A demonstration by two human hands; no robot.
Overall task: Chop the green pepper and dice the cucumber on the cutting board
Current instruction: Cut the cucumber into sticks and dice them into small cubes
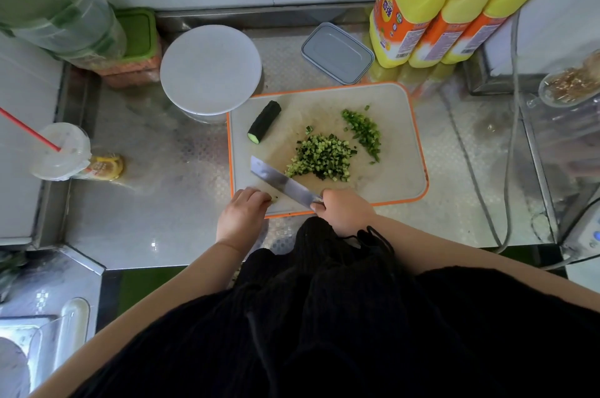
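Board: white rectangular plastic cutting board, orange-rimmed.
Cucumber: dark stub beyond left hand, pointing away-right.
Knife: broad steel blade gripped by right hand.
Left hand: fingers curled on board; contents cannot be told.

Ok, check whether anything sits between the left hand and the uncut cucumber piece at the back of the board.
Nothing visible does. The left hand rests at the cutting board's near edge; the cucumber piece lies beyond it on bare board. The knife, held by the right hand, angles just right of that path, its tip close.

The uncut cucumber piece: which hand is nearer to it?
Left. The left hand lies straight below the cucumber piece, at the board's near edge; the right hand, gripping the knife, is farther right.
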